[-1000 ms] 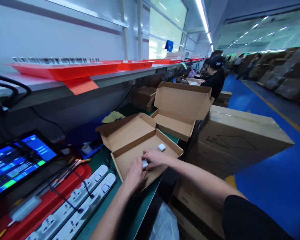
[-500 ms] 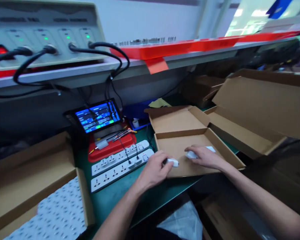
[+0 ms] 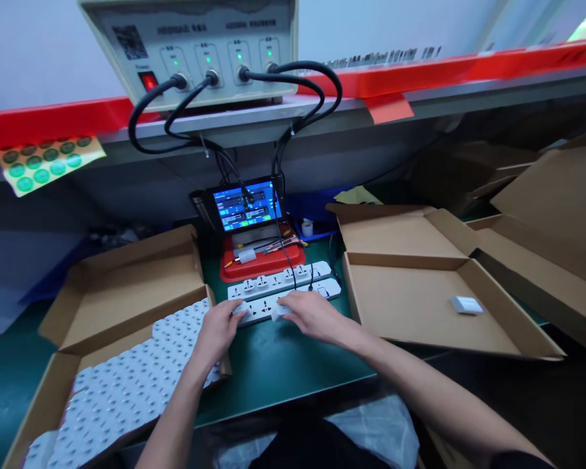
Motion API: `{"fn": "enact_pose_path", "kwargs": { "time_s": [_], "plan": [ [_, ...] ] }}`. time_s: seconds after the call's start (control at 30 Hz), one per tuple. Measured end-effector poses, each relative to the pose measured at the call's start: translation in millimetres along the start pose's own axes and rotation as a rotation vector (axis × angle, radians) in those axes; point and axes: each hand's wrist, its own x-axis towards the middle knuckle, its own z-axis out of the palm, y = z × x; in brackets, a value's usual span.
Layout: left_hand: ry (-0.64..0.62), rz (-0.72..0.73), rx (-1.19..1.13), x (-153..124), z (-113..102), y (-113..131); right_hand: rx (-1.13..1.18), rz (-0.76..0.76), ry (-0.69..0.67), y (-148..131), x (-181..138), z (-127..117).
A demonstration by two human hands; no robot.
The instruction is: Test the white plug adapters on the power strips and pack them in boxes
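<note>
- Stretching across the foreground, a dark green work table (image 3: 293,374) runs beneath a pale shelf (image 3: 439,94).
- An open brown cardboard box (image 3: 400,306) lies at right, a lone white plastic block (image 3: 467,305) on its floor.
- A second brown cardboard box (image 3: 131,293), open at left, holds tightly packed rows of small white blocks (image 3: 131,378).
- A grey box-shaped instrument (image 3: 195,45) stands on the shelf.
- Two long white power strips (image 3: 276,281) lie side by side mid-table, between the boxes.
- Behind them, a lit black-framed tablet (image 3: 247,208) leans above a red plastic tray (image 3: 268,266).
- The person's right hand (image 3: 312,312) pinches a white block (image 3: 278,312) at the nearer strip; whether it is plugged in cannot be told.
- The left hand (image 3: 219,330), thumb and forefinger drawn together, grips another white block (image 3: 244,312) at that strip's left end.
</note>
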Motion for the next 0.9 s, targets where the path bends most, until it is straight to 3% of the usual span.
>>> {"fn": "enact_pose_path", "kwargs": {
  "time_s": [0.2, 0.53, 0.63, 0.7, 0.8, 0.9],
  "plan": [
    [-0.059, 0.049, 0.004, 7, 7, -5, -0.313, 0.033, -0.129, -14, 54, 35],
    [-0.148, 0.054, 0.066, 9, 16, 3, -0.346, 0.021, -0.215, -18, 71, 45],
    [-0.140, 0.037, 0.067, 6, 14, 3, -0.325, 0.005, -0.169, -17, 59, 34],
    [-0.135, 0.047, 0.057, 3, 11, 2, -0.284, 0.018, -0.059, -9, 42, 19],
    [-0.068, 0.105, 0.048, 4, 6, 9, -0.231, 0.115, 0.107, 18, 12, -12],
    [0.034, 0.156, 0.011, 12, 12, 34, -0.199, 0.242, 0.116, 52, -9, -31]
  ]
}}
